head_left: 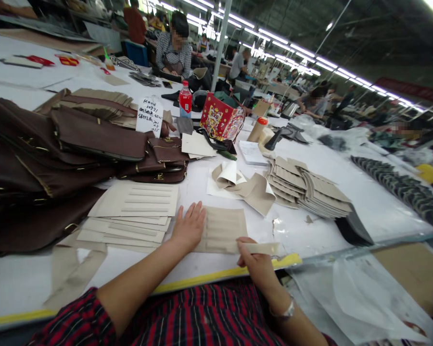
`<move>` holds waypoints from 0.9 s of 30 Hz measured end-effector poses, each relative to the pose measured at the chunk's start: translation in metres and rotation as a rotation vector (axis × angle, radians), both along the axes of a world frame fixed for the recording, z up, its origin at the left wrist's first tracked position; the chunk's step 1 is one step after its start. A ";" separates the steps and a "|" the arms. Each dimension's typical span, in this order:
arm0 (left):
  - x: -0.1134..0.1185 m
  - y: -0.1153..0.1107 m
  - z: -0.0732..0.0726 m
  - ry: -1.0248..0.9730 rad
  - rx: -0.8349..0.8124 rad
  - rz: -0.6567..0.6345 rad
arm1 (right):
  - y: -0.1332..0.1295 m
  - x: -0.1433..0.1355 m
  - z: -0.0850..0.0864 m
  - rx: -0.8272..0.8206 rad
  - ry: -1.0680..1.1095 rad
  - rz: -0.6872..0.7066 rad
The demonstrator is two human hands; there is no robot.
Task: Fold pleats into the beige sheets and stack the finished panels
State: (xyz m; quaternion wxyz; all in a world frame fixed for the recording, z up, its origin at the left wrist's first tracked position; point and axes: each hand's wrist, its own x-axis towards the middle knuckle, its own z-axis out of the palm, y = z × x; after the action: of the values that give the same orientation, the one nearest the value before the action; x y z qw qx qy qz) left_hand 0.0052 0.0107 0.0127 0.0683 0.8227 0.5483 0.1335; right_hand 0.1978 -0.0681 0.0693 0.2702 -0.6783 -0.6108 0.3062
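Observation:
A beige fabric panel (226, 222) with several raised slot lines lies flat on the white table in front of me. My left hand (188, 227) rests on its left edge, fingers stretched out. At its lower right corner my right hand (253, 259) pinches a narrow beige strip (265, 248) that reaches out to the right. The strip's left end lies along the panel's lower edge. Left of my left hand sits a stack of similar slotted panels (140, 202). A long beige fabric band (70, 269) trails below that stack.
Dark brown leather bags (94, 129) are heaped on the left. Crumpled beige pieces (256, 190) and stacked beige panels (299, 187) lie to the right. Behind stand a red-labelled bottle (185, 100) and a red patterned box (222, 117). Yellow tape (202, 278) marks the table's front edge.

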 end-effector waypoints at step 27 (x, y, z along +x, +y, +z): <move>-0.039 -0.038 -0.015 -0.065 0.006 0.213 | 0.170 -0.097 0.023 0.133 -0.124 1.218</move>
State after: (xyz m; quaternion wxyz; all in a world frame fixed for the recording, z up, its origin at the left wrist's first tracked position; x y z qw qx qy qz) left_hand -0.0342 -0.0272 -0.0019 0.0689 0.7554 0.6296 0.1681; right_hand 0.1008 0.1024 0.0919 0.0523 -0.2060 -0.9209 0.3267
